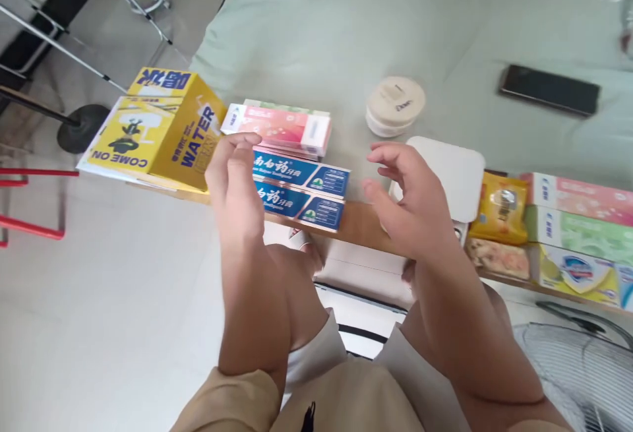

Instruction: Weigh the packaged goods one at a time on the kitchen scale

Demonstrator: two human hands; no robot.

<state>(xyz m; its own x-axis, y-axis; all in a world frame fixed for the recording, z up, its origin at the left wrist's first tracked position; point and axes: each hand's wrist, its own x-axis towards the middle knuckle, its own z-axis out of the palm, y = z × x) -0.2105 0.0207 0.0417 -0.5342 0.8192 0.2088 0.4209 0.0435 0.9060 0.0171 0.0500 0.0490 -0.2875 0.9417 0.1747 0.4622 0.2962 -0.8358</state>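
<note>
My left hand (pixel 236 185) hovers at the table's front edge, fingers loosely curled and apart, holding nothing, just left of two blue toothpaste boxes (pixel 301 189). A pink toothpaste box (pixel 277 127) lies behind them on a stack. My right hand (pixel 413 204) is open with fingers spread, empty, above the bare gap right of the blue boxes and in front of a white rounded square lid (pixel 455 171).
A yellow water carton (pixel 163 128) sits at the table's left corner. A round white case (pixel 395 103) and a black phone (pixel 550 89) lie further back. Snack packets (pixel 499 208) and soap boxes (pixel 578 234) line the right edge. A fan grille (pixel 583 372) stands below right.
</note>
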